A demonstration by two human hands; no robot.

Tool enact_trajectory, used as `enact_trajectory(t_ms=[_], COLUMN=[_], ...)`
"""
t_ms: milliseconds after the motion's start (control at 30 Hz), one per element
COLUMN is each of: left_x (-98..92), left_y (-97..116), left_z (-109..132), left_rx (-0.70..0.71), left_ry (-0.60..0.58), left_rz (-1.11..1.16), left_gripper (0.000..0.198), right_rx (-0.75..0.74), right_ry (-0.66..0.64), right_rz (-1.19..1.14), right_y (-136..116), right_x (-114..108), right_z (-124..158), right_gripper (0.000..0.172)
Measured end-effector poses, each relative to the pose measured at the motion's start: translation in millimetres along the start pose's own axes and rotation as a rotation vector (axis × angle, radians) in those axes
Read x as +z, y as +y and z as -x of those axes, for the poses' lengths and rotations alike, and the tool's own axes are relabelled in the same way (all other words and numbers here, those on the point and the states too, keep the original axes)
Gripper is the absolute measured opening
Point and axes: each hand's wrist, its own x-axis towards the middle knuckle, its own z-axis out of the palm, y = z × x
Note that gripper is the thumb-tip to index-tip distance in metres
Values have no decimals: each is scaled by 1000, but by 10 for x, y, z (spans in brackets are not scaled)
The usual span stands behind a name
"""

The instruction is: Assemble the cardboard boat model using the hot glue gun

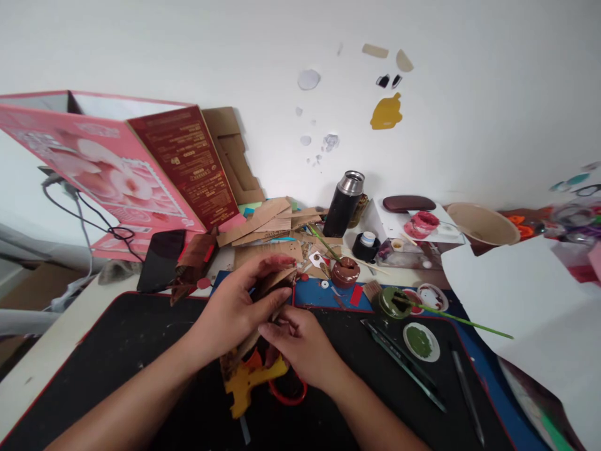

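Currently, a brown, rough-edged cardboard piece (280,279) is pinched between the thumb and arched fingers of the left hand (225,316), only its thickness separating them. Beneath, the piece's lower part is met by the curled fingers of the right hand (303,344); whether it is gripped there cannot be told. Just below the fingers, a yellow plastic tool (251,383) is seen. Beyond them, rightward, a green stick (323,242) is stood in a round brown paint jar (344,275). Farther right, green paint (419,342) is spread in a white round lid (436,352).
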Motion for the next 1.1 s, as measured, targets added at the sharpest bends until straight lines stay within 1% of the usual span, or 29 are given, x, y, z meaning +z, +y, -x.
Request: enact_trajectory(t_ms=[200, 433, 567, 667, 767, 833, 900, 1000, 1100], left_x=[13, -13, -7, -31, -93, -140, -174, -185, -168], left_y=[5, -30, 7, 29, 11, -30, -84, -163, -220], left_z=[22, 42, 27, -2, -67, -130, -200, -299, -366], left_rx=[13, 62, 80, 81, 12, -52, -102, -164, -206], left_ry=[14, -5, -25, -30, 51, 107, 168, 267, 357], left_rz=[-23, -119, -113, -82, 5, 130, 287, 468, 564], left_gripper=[34, 32, 31, 29, 30, 32, 35, 38, 37], right_rx=[37, 25, 0, 10, 20, 27, 33, 30, 9], right_ry=[-8, -10, -1, -26, -69, -95, -111, -100, -79], right_rz=[-19, -18, 7, -23, -55, -52, -48, -31, 16], right_y=[12, 66, 71, 17, -46, -67, -64, -28, 20], right_x=[9, -2, -8, 6, 22, 25, 21, 9, 8], right_z=[-11, -24, -18, -9, -2, 1, 3, 9, 29], right_gripper=[56, 53, 53, 54, 54, 54, 56, 63, 62])
